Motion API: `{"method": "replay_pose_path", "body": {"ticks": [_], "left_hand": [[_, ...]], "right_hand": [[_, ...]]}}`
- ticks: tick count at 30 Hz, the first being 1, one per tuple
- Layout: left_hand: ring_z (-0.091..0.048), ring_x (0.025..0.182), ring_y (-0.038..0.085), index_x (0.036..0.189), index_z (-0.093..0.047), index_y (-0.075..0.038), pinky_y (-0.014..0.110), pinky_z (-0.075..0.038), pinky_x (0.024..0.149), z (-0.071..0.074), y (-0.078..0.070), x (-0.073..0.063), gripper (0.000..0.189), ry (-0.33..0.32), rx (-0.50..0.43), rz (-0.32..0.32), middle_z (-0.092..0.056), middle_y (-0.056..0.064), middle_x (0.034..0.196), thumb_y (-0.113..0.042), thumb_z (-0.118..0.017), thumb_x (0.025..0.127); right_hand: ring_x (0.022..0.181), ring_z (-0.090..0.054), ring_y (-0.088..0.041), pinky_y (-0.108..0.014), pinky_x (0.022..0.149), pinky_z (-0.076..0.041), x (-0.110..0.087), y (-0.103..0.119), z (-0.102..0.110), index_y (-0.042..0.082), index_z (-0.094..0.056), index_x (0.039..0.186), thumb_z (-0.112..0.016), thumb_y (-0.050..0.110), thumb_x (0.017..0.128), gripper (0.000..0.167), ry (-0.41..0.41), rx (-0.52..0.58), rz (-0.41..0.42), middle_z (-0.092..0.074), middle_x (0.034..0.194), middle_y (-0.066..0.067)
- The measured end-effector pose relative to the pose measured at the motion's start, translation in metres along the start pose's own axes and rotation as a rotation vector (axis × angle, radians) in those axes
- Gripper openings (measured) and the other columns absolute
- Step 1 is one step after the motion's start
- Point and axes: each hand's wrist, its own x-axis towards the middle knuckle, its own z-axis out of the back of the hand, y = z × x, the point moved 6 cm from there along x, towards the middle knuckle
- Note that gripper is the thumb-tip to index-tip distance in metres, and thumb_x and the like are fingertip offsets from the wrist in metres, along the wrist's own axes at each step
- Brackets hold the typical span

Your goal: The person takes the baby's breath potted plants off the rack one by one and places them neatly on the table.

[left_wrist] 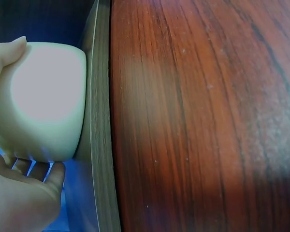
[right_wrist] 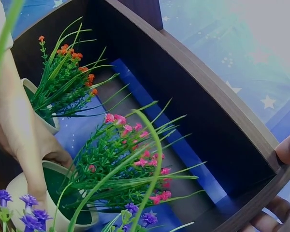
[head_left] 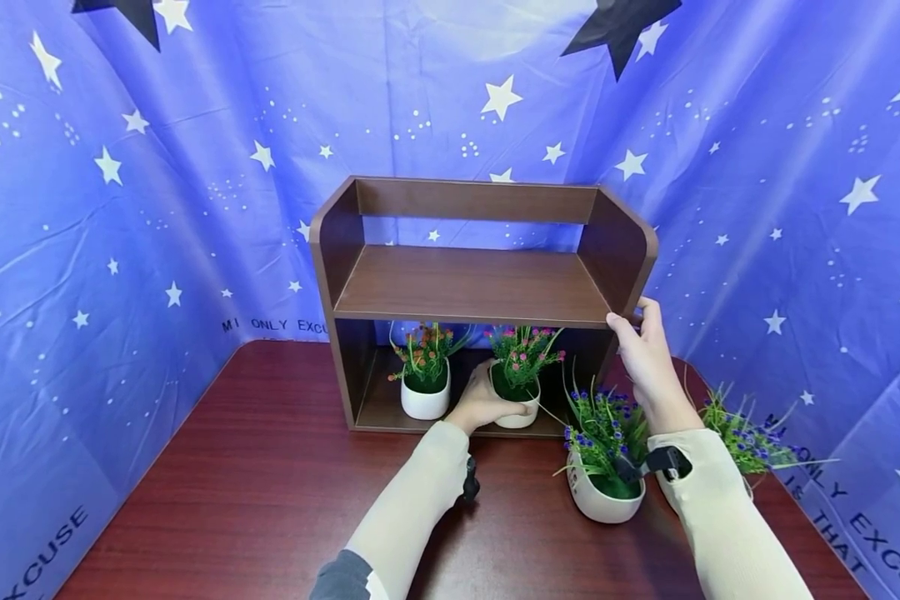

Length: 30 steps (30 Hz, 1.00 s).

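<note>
Orange pot (head_left: 426,400): As it stands on the low level, at 9 o'clock from the pink pot (head_left: 521,375), we think a sideways shove could bump it.
Shelf (head_left: 472,283): We see a brown one with two levels, on a red-brown table (head_left: 217,500).
Left hand (head_left: 487,404): We see it gripping the pink pot, thumb across the front, fingers round the other side. If they slip, we think the pot could tip.
Pink pot: We find it inside the low level, near the front edge. We can't tell if its bottom sits flat. Let go too close to the edge, it might drop toward 6 o'clock.
Blue pot (head_left: 606,450): We see it on the table, at 4 o'clock from the pink pot. The sleeve (head_left: 720,517) close by might knock it.
Right hand (head_left: 651,362): We see it holding the shelf's side, at 3 o'clock from the pink pot. A hard pull could shake everything, we guess.
Purple flowers (head_left: 750,433): We see them past the sleeve, at 4 o'clock from the right hand. A swinging arm might push them over.
</note>
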Motion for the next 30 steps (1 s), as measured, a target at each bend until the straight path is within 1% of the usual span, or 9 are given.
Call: {"method": "replay_pose_path", "body": {"ticks": [3,8,12,19,22,26,30], "left_hand": [[-0.039,0.136,0.025,0.153,-0.031,-0.007,0.034,-0.035,0.11,0.001,0.001,-0.003,0.114,0.002,-0.002,0.002,-0.04,0.014,0.149,-0.034,-0.092,0.061],[-0.036,0.138,0.028,0.155,-0.029,-0.007,0.04,-0.035,0.111,0.006,-0.003,-0.011,0.115,0.02,-0.014,-0.041,-0.038,0.016,0.151,-0.031,-0.092,0.062],[-0.035,0.139,0.025,0.155,-0.029,-0.009,0.039,-0.034,0.111,0.008,-0.001,-0.016,0.114,0.044,-0.009,-0.055,-0.037,0.012,0.152,-0.032,-0.092,0.063],[-0.038,0.136,0.027,0.149,-0.036,-0.004,0.039,-0.035,0.111,0.013,-0.004,-0.028,0.108,0.023,0.051,-0.107,-0.043,0.013,0.147,-0.029,-0.093,0.061],[-0.04,0.134,0.026,0.149,-0.036,-0.005,0.038,-0.036,0.11,0.015,-0.005,-0.033,0.109,0.025,0.057,-0.108,-0.043,0.013,0.146,-0.03,-0.093,0.06],[-0.04,0.132,0.024,0.15,-0.034,-0.006,0.037,-0.036,0.11,0.019,-0.006,-0.04,0.11,0.037,0.03,-0.094,-0.042,0.013,0.144,-0.031,-0.094,0.06],[-0.041,0.131,0.026,0.15,-0.034,-0.004,0.038,-0.036,0.11,0.023,-0.004,-0.048,0.111,0.039,0.015,-0.104,-0.041,0.016,0.144,-0.03,-0.094,0.06]], "right_hand": [[0.1,-0.039,-0.016,-0.033,0.077,-0.035,0.001,0.0,-0.001,0.02,-0.033,0.137,-0.047,0.03,0.105,0.036,0.005,-0.002,0.002,-0.039,0.121,-0.001],[0.099,-0.04,-0.016,-0.032,0.076,-0.036,0.001,0.0,-0.001,0.019,-0.033,0.136,-0.047,0.028,0.105,0.036,-0.002,-0.004,-0.002,-0.04,0.121,-0.002],[0.1,-0.04,-0.016,-0.032,0.076,-0.036,0.0,-0.001,-0.001,0.021,-0.034,0.135,-0.047,0.029,0.105,0.033,-0.001,-0.005,-0.002,-0.04,0.121,-0.002],[0.099,-0.04,-0.017,-0.031,0.076,-0.035,0.0,-0.001,-0.002,0.018,-0.034,0.136,-0.047,0.028,0.105,0.035,0.002,-0.008,0.003,-0.04,0.12,-0.002],[0.1,-0.039,-0.016,-0.032,0.077,-0.035,0.0,0.0,-0.001,0.019,-0.033,0.135,-0.047,0.029,0.105,0.034,0.0,-0.008,0.004,-0.04,0.12,-0.001],[0.099,-0.039,-0.016,-0.032,0.076,-0.035,0.0,0.0,-0.001,0.018,-0.032,0.136,-0.046,0.03,0.105,0.035,0.0,-0.013,0.006,-0.039,0.121,-0.001],[0.097,-0.039,-0.016,-0.031,0.075,-0.035,0.0,0.0,-0.001,0.015,-0.032,0.137,-0.047,0.029,0.105,0.038,-0.004,-0.016,0.006,-0.04,0.12,-0.001]]}}
